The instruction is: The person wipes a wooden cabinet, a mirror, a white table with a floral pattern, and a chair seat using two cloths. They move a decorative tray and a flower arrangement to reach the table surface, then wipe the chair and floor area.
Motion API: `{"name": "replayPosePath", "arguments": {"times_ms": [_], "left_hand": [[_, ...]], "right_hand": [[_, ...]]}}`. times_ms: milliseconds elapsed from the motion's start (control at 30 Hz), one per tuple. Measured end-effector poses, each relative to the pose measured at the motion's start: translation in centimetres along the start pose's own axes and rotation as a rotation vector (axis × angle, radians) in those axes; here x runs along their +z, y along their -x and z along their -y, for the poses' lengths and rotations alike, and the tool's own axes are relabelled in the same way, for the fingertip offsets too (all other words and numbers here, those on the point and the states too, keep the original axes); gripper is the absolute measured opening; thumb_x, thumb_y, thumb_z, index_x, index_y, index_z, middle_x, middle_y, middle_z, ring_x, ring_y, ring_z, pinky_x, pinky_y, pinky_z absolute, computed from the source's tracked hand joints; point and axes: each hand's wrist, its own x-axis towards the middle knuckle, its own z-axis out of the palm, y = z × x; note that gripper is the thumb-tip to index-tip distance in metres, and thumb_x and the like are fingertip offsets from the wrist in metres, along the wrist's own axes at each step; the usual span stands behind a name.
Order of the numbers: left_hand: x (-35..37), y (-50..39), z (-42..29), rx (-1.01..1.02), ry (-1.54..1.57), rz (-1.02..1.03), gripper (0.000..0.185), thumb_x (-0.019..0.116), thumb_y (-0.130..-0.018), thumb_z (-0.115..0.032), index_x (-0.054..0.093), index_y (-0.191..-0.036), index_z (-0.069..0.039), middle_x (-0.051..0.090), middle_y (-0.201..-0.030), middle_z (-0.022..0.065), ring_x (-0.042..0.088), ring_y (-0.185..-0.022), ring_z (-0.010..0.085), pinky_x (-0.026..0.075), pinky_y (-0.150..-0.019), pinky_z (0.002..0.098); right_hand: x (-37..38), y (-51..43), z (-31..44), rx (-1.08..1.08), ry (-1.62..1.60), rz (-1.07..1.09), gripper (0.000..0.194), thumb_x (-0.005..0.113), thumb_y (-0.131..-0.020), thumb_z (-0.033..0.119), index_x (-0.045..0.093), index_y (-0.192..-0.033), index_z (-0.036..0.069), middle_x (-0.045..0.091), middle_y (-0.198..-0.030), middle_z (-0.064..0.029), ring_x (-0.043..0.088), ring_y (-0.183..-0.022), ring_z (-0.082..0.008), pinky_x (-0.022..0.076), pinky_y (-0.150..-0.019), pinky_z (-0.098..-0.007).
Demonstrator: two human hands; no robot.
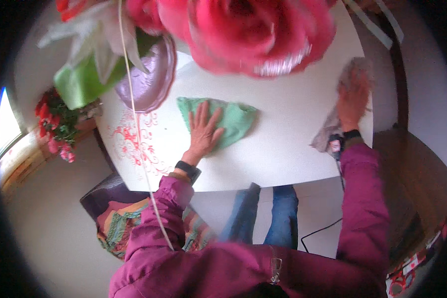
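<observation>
My left hand (204,130) lies flat, fingers spread, on a green cloth (236,121) in the middle of a white tabletop (283,149). Near the table's right edge, my right hand (354,98) rests on a grey-brown cloth (325,130) and is blurred. Whether its fingers grip that cloth cannot be made out. Beside my right wrist is a small dark device (335,143) with a black cord (313,232) running down past the table edge. Red scrollwork (132,139) decorates the tabletop left of my left hand.
A large pink artificial rose (253,33) and a white flower (97,41) block the far side. Partly behind them is a purple tray (152,82). Red flowers (54,123) stand left of the table. A stool with a patterned cover (121,227) is at lower left, a brown wooden surface (413,178) at right.
</observation>
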Motion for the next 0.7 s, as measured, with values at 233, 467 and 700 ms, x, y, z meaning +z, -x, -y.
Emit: {"name": "replayPosePath", "arguments": {"times_ms": [233, 467, 700], "left_hand": [[3.9, 4.7, 1.2, -0.127, -0.061, -0.076, 0.062, 0.055, -0.092, -0.041, 0.037, -0.149, -0.023, 0.011, -0.161, 0.0129, 0.007, -0.149, 0.0323, -0.003, -0.116, 0.0561], [6.3, 9.0, -2.7, -0.173, -0.023, -0.115, 0.036, 0.057, -0.089, -0.03, 0.056, -0.114, -0.004, 0.008, -0.161, 0.0167, 0.004, -0.148, 0.0373, -0.003, -0.114, 0.0599], [10.1, 1.7, -19.3, 0.175, 0.038, -0.028, 0.037, 0.067, -0.081, -0.04, 0.066, -0.102, -0.009, 0.014, -0.161, 0.0125, 0.005, -0.149, 0.0333, -0.009, -0.114, 0.0586]], "right_hand": [[1.7, 6.5, 15.4, -0.316, -0.335, 0.174, 0.061, 0.063, -0.08, 0.028, 0.047, -0.137, 0.015, 0.036, -0.148, -0.0128, 0.032, -0.137, -0.0319, 0.0264, -0.111, -0.0543], [-1.0, 15.7, 18.9, -0.606, -0.411, 0.223, 0.055, 0.059, -0.085, 0.036, 0.049, -0.137, 0.023, 0.034, -0.152, -0.0029, 0.022, -0.145, -0.0201, 0.0132, -0.117, -0.0501], [-3.9, 14.6, -0.1, -0.432, -0.232, 0.199, 0.06, 0.063, -0.079, 0.023, 0.047, -0.137, 0.021, 0.04, -0.147, -0.0076, 0.033, -0.139, -0.0286, 0.0255, -0.112, -0.0527]]}}
